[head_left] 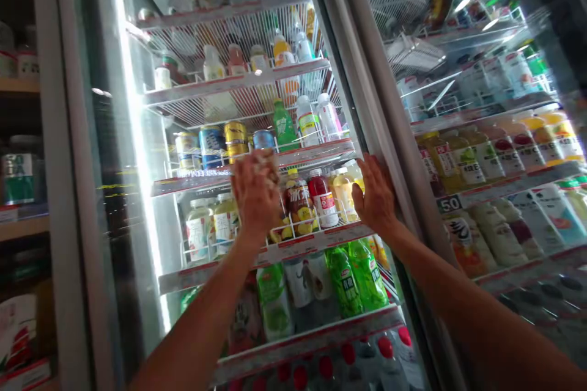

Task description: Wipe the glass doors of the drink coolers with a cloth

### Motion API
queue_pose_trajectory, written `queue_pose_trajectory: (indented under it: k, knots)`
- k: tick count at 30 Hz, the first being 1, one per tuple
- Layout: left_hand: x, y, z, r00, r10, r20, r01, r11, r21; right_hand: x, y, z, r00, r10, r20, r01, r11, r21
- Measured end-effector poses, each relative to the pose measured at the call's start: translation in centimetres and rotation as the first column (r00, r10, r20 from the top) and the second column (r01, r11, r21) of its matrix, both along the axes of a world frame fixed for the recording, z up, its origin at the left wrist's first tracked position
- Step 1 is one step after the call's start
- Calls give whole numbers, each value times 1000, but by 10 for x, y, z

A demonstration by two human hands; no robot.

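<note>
In the head view, a person's two bare arms are stretching toward a tall, lit drinks fridge [279,250], which is standing straight ahead. The right hand [376,195] is resting at the inner edge of the grey door frame [362,61], its fingers extended and loosely spread, grasping nothing. The left hand [252,201] is showing as a blur in front of the middle shelves, its fingers pointing up; a pale patch [265,165] is appearing at its fingertips, but one cannot tell whether that is a cloth, a reflection or something else, nor whether the hand is gripping or touching anything. Behind the left hand, bottles are lining a shelf: a red drink bottle [323,198] is standing between a brown bottle [300,204] and a pale yellow bottle [343,195], the last being nearer the right hand. On the shelf above, a blue can [211,145] and a gold can [235,139] are sitting side by side, and a green bottle [285,127] is standing farther right. Below the hands, two big green bottles [355,278] are leaning close together, and red caps [385,347] are showing lower down. A light strip [132,134] is glowing along the left side, while more bottles [486,153] are filling shelves beyond the frame at the right.
</note>
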State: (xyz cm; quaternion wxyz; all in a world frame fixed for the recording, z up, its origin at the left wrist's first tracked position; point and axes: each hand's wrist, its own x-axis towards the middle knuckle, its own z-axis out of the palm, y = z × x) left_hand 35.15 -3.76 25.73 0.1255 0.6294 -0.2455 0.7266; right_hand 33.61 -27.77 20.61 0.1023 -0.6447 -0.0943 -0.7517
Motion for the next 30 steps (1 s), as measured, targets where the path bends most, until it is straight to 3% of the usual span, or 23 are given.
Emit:
queue_pose_trajectory:
  k: [2, 4, 7, 9, 11, 13, 15, 18, 20, 22, 23, 25, 26, 28, 30]
  knots:
    - [2, 31, 8, 1000, 20, 11, -19, 994, -108, -1, 2, -1, 1000, -22, -8, 22, 1000, 11]
    - [0, 32, 7, 1000, 14, 10, -13, 996, -88, -1, 6, -2, 999, -40, -24, 40, 999, 18]
    - [-7, -19, -9, 999, -38, 32, 34, 991, 127, 0, 9, 0, 999, -34, -37, 35, 999, 20]
    - [-11, -60, -20, 998, -61, 20, 52, 951, 305, 0, 8, 0, 999, -36, -41, 37, 999, 12]
    - [-11, -79, -27, 997, -74, 5, 67, 931, 359, 0, 5, 0, 998, -45, -45, 45, 999, -2]
    - [-7, -66, -27, 997, -74, 9, 67, 942, 329, -1, 0, -1, 998, -50, -49, 49, 999, -14]
    - [1, -28, -22, 997, -65, 44, 52, 969, 241, -2, -1, -3, 997, -50, -57, 49, 999, -16]
    - [9, 25, -17, 993, -40, 108, 43, 999, -24, -2, 12, -4, 996, -44, -73, 45, 999, 14]
    - [7, 29, -21, 991, -32, 128, 49, 991, -126, -1, 29, -4, 995, -35, -88, 35, 999, -1]
    - [3, 9, -33, 989, -41, 142, 47, 998, -38, 0, 47, -4, 995, -30, -99, 26, 999, -41]
    - [1, -4, -40, 989, -49, 138, 35, 994, 100, 1, 54, -4, 995, -29, -98, 24, 998, -57]
    - [-1, -21, -50, 987, -71, 143, 11, 925, 379, 2, 62, -4, 996, -32, -89, 26, 997, -66]
    - [0, -19, -51, 988, -74, 138, 6, 897, 443, 2, 63, -5, 996, -34, -85, 28, 997, -68]
    - [4, 7, -46, 990, -63, 123, 11, 923, 384, 2, 61, -6, 995, -38, -92, 30, 996, -82]
    - [10, 55, -33, 994, -37, 105, 21, 989, 147, 2, 59, -7, 994, -37, -103, 28, 996, -88]
